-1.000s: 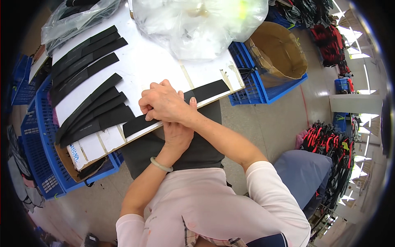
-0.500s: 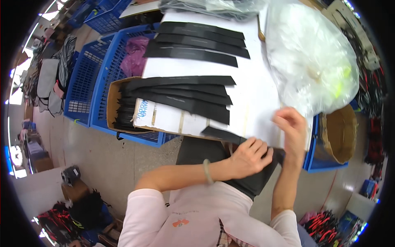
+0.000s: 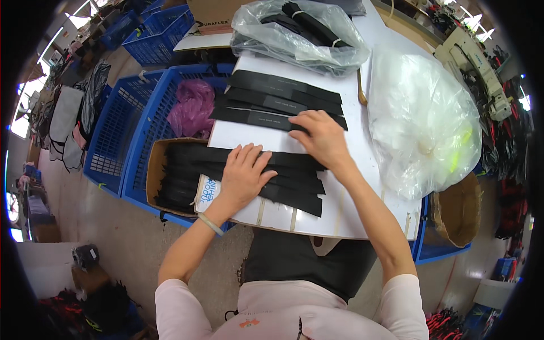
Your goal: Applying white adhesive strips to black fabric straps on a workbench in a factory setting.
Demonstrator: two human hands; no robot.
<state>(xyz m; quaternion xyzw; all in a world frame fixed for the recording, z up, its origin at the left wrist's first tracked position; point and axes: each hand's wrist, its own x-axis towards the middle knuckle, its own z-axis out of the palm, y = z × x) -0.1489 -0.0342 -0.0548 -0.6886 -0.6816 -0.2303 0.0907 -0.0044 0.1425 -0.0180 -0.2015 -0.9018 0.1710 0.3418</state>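
Note:
Black fabric strips lie on the white table in two fanned groups. My left hand (image 3: 243,174) rests over the near group of strips (image 3: 294,184), fingers stretched out and spread. The left ends of these strips reach over a cardboard box (image 3: 154,170) packed with more black strips. My right hand (image 3: 322,139) is on the closest strip of the far group (image 3: 255,118), with thumb and fingers pinched at its right part. The other strips of the far group (image 3: 283,86) lie just beyond, each with a small printed patch in the middle.
The white table (image 3: 354,212) carries a clear bag (image 3: 317,54) with bundled black strips at the back and a large plastic bag (image 3: 422,124) on the right. Blue crates (image 3: 133,150) with a pink bag (image 3: 192,107) stand left. A round cardboard container (image 3: 458,209) sits at right.
Both hands have moved from the table's near edge up onto the strips, the left to the near group, the right to the far group. The strip at the edge is gone from there.

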